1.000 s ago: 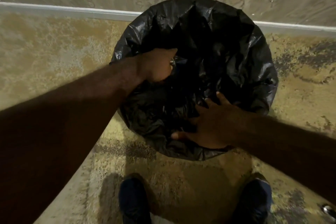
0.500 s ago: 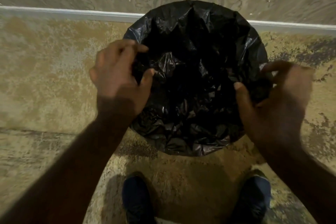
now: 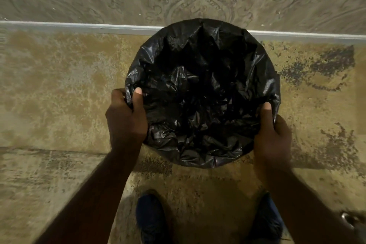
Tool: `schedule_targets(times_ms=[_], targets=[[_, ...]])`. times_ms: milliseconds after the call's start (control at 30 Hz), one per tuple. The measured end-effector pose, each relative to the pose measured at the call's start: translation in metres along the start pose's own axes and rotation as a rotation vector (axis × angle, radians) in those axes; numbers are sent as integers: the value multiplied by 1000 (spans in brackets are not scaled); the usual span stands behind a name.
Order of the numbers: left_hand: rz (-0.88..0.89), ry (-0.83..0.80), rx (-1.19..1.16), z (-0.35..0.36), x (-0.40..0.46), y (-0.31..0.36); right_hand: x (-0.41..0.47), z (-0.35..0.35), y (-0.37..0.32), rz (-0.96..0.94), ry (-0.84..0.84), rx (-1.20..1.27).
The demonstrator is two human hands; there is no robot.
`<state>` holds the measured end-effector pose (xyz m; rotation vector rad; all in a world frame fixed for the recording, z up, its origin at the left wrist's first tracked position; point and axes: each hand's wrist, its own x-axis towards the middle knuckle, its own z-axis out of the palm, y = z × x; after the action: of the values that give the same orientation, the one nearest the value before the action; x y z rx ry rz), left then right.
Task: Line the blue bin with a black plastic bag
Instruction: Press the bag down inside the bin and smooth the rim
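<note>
A crinkled black plastic bag (image 3: 202, 93) covers the round bin from above, draped over its whole rim, so none of the blue bin shows. My left hand (image 3: 126, 119) grips the bag-covered rim on the near left, thumb inside the opening and fingers outside. On the near right, my right hand (image 3: 272, 136) grips the rim the same way, thumb lying on the plastic inside. The bag sags in dark folds into the middle of the bin.
The bin stands on a worn tan patterned carpet (image 3: 59, 95) against a pale strip (image 3: 79, 26) that borders a grey ornamented rug. My two dark shoes (image 3: 152, 220) stand just in front of the bin. A small shiny object (image 3: 346, 218) lies at the lower right.
Both hands left the inside of the bag, moved out to opposite sides, then came down and took hold of the bag-covered rim at the near left and near right.
</note>
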<state>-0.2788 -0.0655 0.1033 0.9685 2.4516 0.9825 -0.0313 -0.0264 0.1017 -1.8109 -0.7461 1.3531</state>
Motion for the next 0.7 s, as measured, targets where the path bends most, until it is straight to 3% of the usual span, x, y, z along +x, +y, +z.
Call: schedule_targets(times_ms=[133, 333, 567, 700], targets=[[-9, -104, 57, -6, 4, -9, 2, -2, 2, -7, -12, -26], [84, -183, 147, -16, 8, -14, 9, -7, -3, -62, -19, -374], [-177, -218, 32, -23, 10, -11, 4, -13, -14, 42, 110, -446], [-230, -343, -15, -25, 16, -13, 3, -10, -17, 38, 41, -428]])
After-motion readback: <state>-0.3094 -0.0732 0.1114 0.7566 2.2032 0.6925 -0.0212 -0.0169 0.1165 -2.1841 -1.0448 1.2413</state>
